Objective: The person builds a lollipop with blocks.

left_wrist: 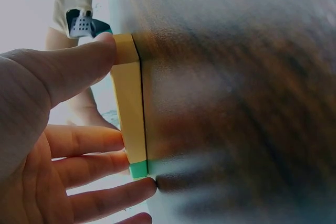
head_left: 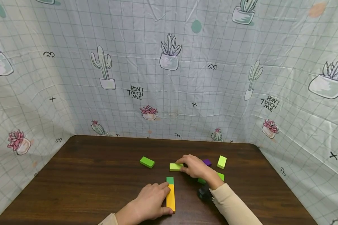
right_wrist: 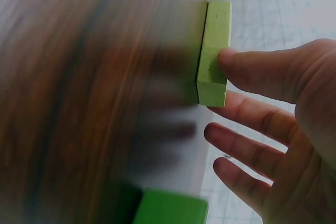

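A long yellow block (head_left: 171, 199) lies in front, with a small dark green block (head_left: 170, 180) against its far end. My left hand (head_left: 151, 200) holds the yellow block along its left side, the thumb at its near end and fingertips by the green end. In the left wrist view, the other fingers spread loosely beside the yellow block (left_wrist: 128, 103). My right hand (head_left: 195, 167) pinches the right end of a light yellow-green block (head_left: 174, 167) flat on the table. The right wrist view shows thumb and index finger on this yellow-green block (right_wrist: 216, 45).
A green block (head_left: 147, 162) lies at back left on the dark wooden table (head_left: 101, 168). Near my right wrist are a purple block (head_left: 207, 162), a green block (head_left: 201, 180) and a lime block (head_left: 221, 176). Another yellow-green block (head_left: 221, 162) lies further right. A patterned curtain (head_left: 124, 68) surrounds the table.
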`<state>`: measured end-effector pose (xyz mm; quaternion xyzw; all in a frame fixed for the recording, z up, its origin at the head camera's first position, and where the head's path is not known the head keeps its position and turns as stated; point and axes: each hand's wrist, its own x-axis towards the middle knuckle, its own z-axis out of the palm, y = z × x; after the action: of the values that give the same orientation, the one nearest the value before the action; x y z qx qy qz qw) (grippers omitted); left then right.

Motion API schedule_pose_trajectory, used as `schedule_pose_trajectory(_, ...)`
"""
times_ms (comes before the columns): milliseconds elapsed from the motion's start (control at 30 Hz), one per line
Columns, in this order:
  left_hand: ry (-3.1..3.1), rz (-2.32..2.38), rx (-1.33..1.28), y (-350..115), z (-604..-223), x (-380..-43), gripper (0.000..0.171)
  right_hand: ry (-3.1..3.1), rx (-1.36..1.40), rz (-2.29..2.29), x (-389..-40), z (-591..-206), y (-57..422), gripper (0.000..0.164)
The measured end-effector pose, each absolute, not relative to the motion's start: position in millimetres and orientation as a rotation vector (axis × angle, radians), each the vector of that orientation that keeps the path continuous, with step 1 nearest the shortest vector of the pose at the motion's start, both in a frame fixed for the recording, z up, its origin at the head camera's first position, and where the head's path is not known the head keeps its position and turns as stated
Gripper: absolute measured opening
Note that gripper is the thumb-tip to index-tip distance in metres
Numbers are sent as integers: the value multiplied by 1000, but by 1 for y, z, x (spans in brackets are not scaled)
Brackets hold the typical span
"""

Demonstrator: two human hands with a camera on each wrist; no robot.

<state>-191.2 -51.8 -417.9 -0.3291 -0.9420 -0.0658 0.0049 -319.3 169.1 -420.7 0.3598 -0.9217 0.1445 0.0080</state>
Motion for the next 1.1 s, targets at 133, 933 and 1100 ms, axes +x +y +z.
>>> schedule_pose_trajectory(133, -2956, -214, -1033, -52, -418, -192, 66, -2866, 1163, 473, -319, -421, 163, 29)
schedule_pose_trajectory(933, -2950, -225, -1041, -53, -417, -192, 67, -2848, 1337, 621, -312, -422, 149, 26)
schedule_pose_trajectory(1100, -2957, -235, -1040, -53, -417, -192, 66, -2854, 1344, 626, -310, -421, 148, 25)
